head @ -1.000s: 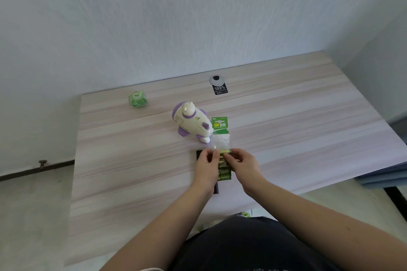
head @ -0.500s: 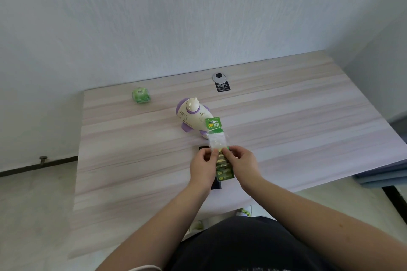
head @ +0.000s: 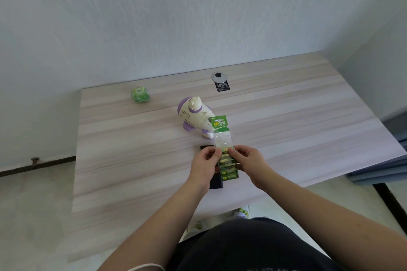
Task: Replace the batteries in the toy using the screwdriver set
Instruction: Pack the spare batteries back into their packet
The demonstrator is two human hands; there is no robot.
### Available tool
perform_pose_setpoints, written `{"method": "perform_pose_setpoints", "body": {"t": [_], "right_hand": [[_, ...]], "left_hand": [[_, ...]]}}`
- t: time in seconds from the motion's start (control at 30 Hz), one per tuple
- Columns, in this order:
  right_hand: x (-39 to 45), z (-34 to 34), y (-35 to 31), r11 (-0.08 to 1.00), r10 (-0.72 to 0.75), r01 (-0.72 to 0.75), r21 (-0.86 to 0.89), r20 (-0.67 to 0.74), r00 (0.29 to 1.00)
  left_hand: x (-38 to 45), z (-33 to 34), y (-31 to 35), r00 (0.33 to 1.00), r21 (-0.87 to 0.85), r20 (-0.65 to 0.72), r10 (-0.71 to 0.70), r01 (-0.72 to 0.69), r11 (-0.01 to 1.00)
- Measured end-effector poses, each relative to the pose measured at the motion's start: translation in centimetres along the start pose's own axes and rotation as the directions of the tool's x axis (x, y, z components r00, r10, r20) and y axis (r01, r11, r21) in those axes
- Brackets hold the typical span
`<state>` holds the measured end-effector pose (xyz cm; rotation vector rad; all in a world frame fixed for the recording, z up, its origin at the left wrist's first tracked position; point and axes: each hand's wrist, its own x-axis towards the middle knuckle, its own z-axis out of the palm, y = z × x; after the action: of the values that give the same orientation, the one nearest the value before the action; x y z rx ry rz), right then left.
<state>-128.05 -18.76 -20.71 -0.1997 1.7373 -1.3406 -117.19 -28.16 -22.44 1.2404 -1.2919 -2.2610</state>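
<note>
I find the left hand (head: 206,161) and right hand (head: 246,160) both pinching the battery pack (head: 224,154), held above the near middle of the surface (head: 132,160). The toy (head: 195,117) lies just beyond it. A black case (head: 215,182) sits under the hands

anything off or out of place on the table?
The white-and-purple toy lies tipped on its side. Otherwise nothing stands out: both hands, left hand and right hand, pinch the green battery pack over a black case.
</note>
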Motion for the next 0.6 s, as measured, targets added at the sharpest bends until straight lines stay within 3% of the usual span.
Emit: {"method": "perform_pose_setpoints", "body": {"t": [0.4,0.47,0.6], "right_hand": [[0.2,-1.5,1.1,0.999,0.012,-0.008,0.036,-0.135,0.991],[0.6,-1.8,1.2,0.999,0.023,-0.017,0.045,-0.141,0.990],[1.5,-2.7,1.1,0.997,0.066,-0.059,0.054,-0.139,0.988]], "left_hand": [[2.3,0.7,-0.8,0.993,0.273,0.114,-0.014,-0.017,0.962],[2.5,0.4,-1.2,0.997,0.385,0.078,0.027,-0.055,0.921],[2.9,-1.2,-2.4,0.988,0.662,-0.078,0.136,-0.051,0.748]]}}
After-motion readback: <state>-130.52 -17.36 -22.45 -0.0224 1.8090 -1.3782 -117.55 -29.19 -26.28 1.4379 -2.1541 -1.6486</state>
